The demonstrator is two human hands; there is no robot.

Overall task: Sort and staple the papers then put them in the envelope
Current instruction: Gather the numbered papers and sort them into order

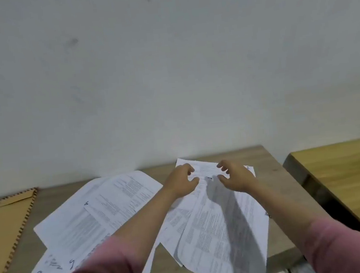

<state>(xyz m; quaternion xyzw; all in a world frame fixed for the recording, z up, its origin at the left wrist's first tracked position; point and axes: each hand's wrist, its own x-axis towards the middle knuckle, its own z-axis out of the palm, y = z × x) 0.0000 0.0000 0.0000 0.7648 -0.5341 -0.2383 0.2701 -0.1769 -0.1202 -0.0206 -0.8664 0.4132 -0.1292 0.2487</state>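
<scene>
Printed white papers lie spread over a grey-brown table (272, 167). A loose pile (90, 222) on the left carries handwritten numbers. On the right, a second bunch of papers (218, 227) fans out, its top sheet marked "1" and lifted toward me. My left hand (180, 180) and my right hand (237, 177) are side by side at the far end of that bunch, fingers curled, thumbs pinching the top sheet's upper edge. A brown envelope (7, 230) with a dotted border lies flat at the far left. No stapler is in view.
A white wall rises right behind the table. A second, lighter wooden table (343, 175) stands to the right across a dark narrow gap. Pink sleeves cover both my forearms.
</scene>
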